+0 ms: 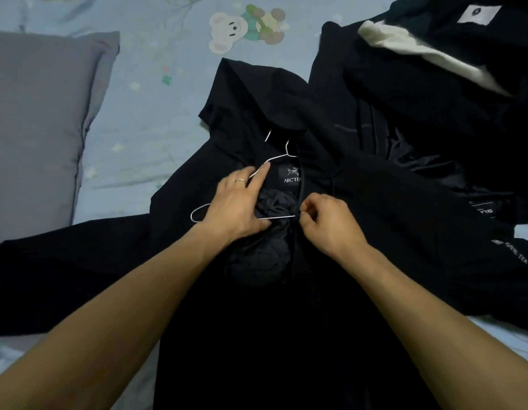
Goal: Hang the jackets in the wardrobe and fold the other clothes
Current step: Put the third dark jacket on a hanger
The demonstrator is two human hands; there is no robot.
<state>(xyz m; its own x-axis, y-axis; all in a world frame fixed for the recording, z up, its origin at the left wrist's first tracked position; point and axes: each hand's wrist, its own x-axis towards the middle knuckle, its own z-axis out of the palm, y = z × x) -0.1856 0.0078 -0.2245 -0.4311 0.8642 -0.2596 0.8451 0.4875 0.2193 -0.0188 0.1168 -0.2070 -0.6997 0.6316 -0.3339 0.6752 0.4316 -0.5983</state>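
Right at the centre of the frame, a black hooded shell jacket point(256, 119) lies spread on the pale blue printed bedsheet point(156, 93), with a thin silver wire hanger point(202, 210) tucked partly inside its collar. The left hand point(242, 202) lies on the dark lining, forefinger straight along the wire and thumb pressed against the hanger's lower bar. The right hand point(327, 220) has its fingers curled, pinching the jacket's front edge. A grey pillow point(40, 113) sits at the left, and more black clothes point(434, 99) are heaped at the upper right.

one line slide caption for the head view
Both hands fit a wire hanger into a black hooded jacket on the bed.
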